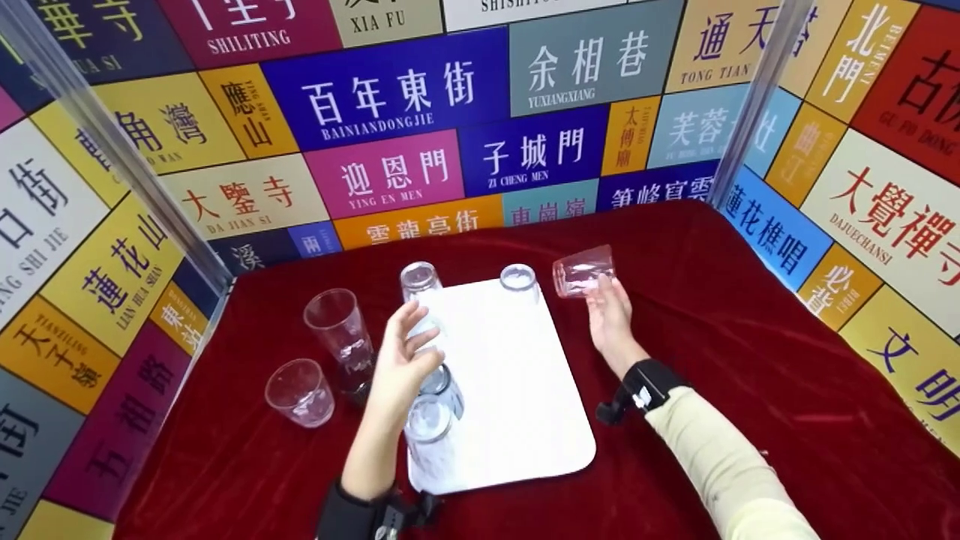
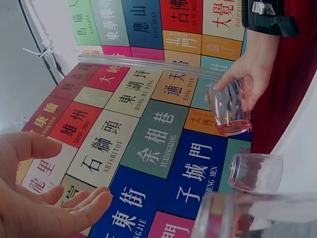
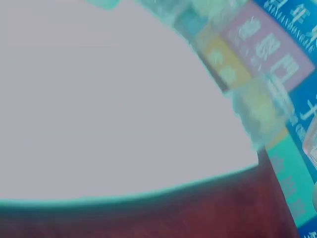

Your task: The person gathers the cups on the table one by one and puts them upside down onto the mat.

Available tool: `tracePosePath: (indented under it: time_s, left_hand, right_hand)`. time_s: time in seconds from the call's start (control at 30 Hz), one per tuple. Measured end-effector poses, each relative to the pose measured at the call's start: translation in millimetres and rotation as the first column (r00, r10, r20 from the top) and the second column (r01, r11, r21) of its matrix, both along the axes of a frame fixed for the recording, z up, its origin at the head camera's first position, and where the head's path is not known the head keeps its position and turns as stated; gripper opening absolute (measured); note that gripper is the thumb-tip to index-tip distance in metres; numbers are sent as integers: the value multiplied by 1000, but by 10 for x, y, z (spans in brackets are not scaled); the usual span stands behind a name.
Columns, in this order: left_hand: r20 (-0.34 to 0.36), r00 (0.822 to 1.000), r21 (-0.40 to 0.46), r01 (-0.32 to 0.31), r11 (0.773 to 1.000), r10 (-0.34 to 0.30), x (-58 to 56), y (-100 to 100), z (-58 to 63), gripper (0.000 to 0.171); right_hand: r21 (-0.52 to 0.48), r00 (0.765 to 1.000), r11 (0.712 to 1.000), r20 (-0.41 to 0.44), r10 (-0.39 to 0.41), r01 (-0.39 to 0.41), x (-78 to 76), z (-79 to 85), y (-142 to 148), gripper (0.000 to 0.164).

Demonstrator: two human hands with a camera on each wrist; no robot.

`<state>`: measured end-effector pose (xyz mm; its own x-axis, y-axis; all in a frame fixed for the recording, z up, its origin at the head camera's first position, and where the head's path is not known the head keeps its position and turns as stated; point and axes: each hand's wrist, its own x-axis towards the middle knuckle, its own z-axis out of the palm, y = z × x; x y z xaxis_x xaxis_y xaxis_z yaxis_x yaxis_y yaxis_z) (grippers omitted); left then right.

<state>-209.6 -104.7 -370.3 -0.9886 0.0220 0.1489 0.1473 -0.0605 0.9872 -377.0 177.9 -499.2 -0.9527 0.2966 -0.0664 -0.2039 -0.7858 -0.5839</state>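
Observation:
My right hand (image 1: 609, 311) holds a short clear glass (image 1: 583, 271), tilted and tinged red, off the far right corner of the white tray (image 1: 517, 382). In the left wrist view the fingers and thumb grip that glass (image 2: 230, 106) by its side. My left hand (image 1: 405, 360) hangs above the tray's left edge with bent, spread fingers and nothing in them. Upside-down glasses line that edge, among them a near one (image 1: 429, 427) and a far one (image 1: 420, 277); the hand partly hides this row. One more inverted glass (image 1: 519, 281) stands at the tray's far right corner.
Left of the tray, a tall glass (image 1: 341, 330) and a short wide glass (image 1: 300, 394) stand mouth up on the dark red cloth (image 1: 225, 450). Walls with coloured sign panels (image 1: 390, 94) rise behind and beside the table. Clear corner posts (image 1: 150, 150) edge them.

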Motion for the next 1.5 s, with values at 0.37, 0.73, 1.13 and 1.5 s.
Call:
tracePosePath:
  time_s: [0.37,0.73,1.13,1.5]
  left_hand:
    - [6,993,-342,115,933,-120,-537,428,282,69]
    - [411,882,-235,345,909,-229,-1119,849,164,78]
    - [404,891,-39,243,969,-207,-1178,960,40,61]
    - [263,959,-584,244,774,-104,-1246,846,115,55]
  right_hand:
    - [-171,972,966,-166,165,-193,388,225,-186,22]
    - [-234,929,907,-216,302,-350,672,415,-482,52]
    - [-200,900,890,-244,361,-411,734,420,-566,42]
    - [504,988,850,78,133,-154,517,209,241,61]
